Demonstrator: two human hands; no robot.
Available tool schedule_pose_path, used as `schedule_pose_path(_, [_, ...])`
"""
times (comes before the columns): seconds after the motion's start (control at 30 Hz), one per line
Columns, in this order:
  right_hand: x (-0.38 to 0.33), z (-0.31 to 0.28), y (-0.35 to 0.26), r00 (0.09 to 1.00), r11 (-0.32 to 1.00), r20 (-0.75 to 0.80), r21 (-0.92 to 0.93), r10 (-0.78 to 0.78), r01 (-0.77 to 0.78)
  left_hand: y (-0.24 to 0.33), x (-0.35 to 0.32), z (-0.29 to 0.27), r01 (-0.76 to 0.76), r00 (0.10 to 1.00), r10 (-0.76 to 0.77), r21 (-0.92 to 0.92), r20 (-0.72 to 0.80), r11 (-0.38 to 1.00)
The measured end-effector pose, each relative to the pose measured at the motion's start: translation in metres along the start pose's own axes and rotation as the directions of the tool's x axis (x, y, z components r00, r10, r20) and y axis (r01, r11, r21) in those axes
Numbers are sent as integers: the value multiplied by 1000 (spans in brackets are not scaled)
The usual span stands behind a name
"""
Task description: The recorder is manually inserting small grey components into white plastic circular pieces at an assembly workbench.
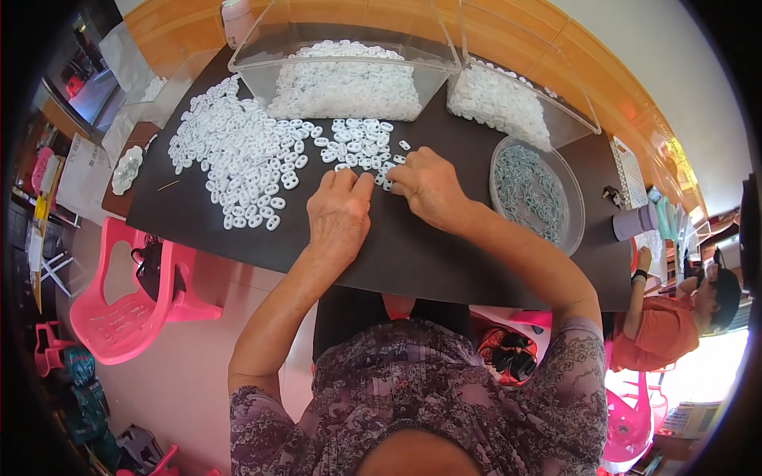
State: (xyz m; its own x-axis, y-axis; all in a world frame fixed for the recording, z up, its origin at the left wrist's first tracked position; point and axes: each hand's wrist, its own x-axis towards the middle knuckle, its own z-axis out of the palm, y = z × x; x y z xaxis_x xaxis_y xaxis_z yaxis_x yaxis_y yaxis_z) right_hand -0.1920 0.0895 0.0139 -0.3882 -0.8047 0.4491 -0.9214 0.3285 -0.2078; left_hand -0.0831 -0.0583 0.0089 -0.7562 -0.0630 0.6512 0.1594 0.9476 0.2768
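My left hand (340, 213) rests over the dark table, its fingers curled down together at the near edge of a small cluster of white oval two-holed pieces (357, 141). Close beside it, my right hand (431, 190) is closed, with thumb and fingertips bent in against pieces at the cluster's right side. What either hand grips is hidden under the fingers. A single white piece (405, 145) lies just beyond the right hand. To the left spreads a large heap of the same white pieces (230, 135).
Two clear bins, one wide (254, 78) and one to its right (575, 119), hold more white pieces. A round clear tub (573, 226) contains small grey-green metal-looking parts. Pink chairs (119, 317) stand around. At right, another person (659, 329) in orange works at the table.
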Motion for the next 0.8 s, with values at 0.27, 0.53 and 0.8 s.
schedule_pose_path(0.27, [3,10,-7,986,982,-52,-114,-156,150,7,-11,-6,81,994,-90,-145,-56,986])
schedule_pose_path(0.53, [3,-17,-25,909,740,282,530,306,-414,11,-25,-2,304,938,-345,-569,38,764])
schedule_pose_path(0.8, [-9,-28,-39,824,460,447,684,349,-566,26,-23,-20,602,736,-475,-787,483,134])
